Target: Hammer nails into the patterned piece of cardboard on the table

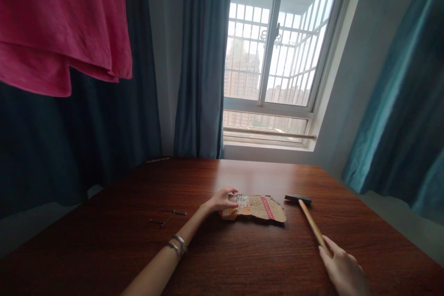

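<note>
My left hand (224,200) is at the left end of a tan, irregularly shaped board (255,208). Its thumb lies over the board and its curled fingers reach the far edge, gripping that end. Dark dots cover the board, and a pink band crosses its right part. Several thin nails (239,197) stand up beside my fingertips, with more along the far right edge. My right hand (343,266) is closed around the wooden handle of a hammer (310,222). The hammer's dark head is low over the table, just right of the board and apart from it.
Several loose nails (168,217) lie on the brown wooden table (215,259), left of my left forearm. Behind the table are a barred window (270,55) and blue curtains (204,64). A pink cloth (62,23) hangs at upper left.
</note>
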A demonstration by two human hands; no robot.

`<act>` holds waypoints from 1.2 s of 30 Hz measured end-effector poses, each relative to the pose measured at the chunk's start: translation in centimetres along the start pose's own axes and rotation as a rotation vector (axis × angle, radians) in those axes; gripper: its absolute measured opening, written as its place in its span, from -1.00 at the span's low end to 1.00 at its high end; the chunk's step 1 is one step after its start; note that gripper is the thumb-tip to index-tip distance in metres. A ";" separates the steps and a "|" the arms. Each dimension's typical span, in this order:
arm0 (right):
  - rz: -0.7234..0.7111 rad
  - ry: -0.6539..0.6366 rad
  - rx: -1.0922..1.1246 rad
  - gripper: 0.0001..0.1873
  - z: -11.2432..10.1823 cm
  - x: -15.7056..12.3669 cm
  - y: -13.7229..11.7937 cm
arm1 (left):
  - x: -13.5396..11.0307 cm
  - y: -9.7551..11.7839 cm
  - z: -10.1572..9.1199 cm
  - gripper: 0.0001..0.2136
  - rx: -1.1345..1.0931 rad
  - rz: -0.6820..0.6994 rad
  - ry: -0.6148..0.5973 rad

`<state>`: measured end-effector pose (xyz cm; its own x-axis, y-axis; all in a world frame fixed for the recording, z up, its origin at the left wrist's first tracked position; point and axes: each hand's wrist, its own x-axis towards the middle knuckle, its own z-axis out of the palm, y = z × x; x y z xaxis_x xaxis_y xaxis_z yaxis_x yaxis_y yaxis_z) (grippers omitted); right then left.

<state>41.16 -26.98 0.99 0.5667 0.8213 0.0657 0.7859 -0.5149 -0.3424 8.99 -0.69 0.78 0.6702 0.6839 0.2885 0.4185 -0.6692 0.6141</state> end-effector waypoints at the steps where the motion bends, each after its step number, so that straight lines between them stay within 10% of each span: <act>1: -0.006 -0.004 -0.018 -0.47 -0.1 -0.2 -0.1 | 0.0 0.0 0.0 -0.55 0.000 0.000 -0.002; 11: -0.123 0.151 -0.082 -0.56 2.0 -1.3 0.4 | 0.0 0.2 -0.5 -0.48 -0.043 -0.047 -0.050; 18: -0.275 0.245 -0.075 -0.63 4.2 -0.6 1.5 | -0.2 1.3 -5.0 -0.66 0.016 -0.142 0.146; 27: -0.304 0.332 -0.113 -0.60 5.2 -0.3 2.1 | -9.2 -0.8 -13.6 -0.70 0.274 -0.424 0.108; 36: -0.283 0.324 -0.124 -0.59 4.2 -0.7 1.8 | -16.8 -1.6 -13.1 -0.81 0.413 -0.597 -0.020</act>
<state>41.13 -27.45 -3.60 0.3577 0.8251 0.4374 0.9337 -0.3228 -0.1547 -10.96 -7.27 4.54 0.2646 0.9640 -0.0252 0.9113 -0.2414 0.3336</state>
